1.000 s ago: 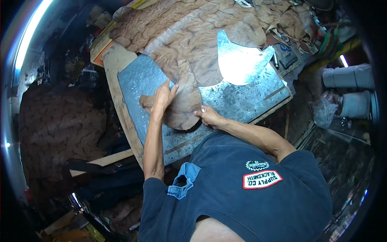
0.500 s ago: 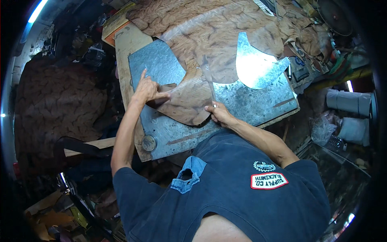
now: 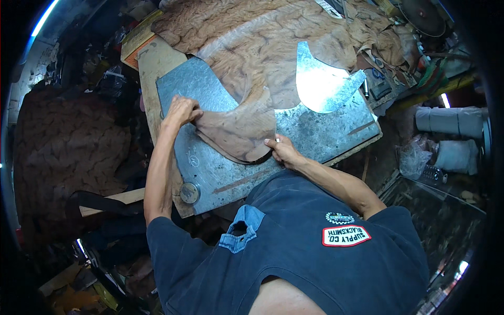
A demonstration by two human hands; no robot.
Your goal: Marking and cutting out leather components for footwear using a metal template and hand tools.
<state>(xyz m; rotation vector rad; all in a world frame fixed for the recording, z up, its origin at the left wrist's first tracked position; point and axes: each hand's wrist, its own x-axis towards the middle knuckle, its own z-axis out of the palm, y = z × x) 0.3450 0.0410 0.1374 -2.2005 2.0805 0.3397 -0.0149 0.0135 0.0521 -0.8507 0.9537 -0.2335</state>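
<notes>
A curved, mottled brown leather piece (image 3: 239, 128) lies over the metal sheet (image 3: 231, 178) on the bench, with a second layer showing under its lower edge. My left hand (image 3: 182, 111) is at its left end, fingers curled, thumb and finger closed at the leather's corner. My right hand (image 3: 285, 151) pinches the right lower edge, thumb on top and the other fingers partly hidden. A small pale thing shows beside the right index finger, too small to name. To the right lies a shiny curved metal template (image 3: 323, 81).
A large brown hide (image 3: 252, 31) spreads across the far side of the bench. Scissors (image 3: 378, 73) and a dark case lie at the far right. A round metal disc (image 3: 189, 192) sits at the near left corner. Another hide (image 3: 68, 152) hangs at left.
My left hand's pointing index finger has curled in, and the hand has closed at the leather's left end. The leather's raised right strip has come down. The whole view has shifted slightly.
</notes>
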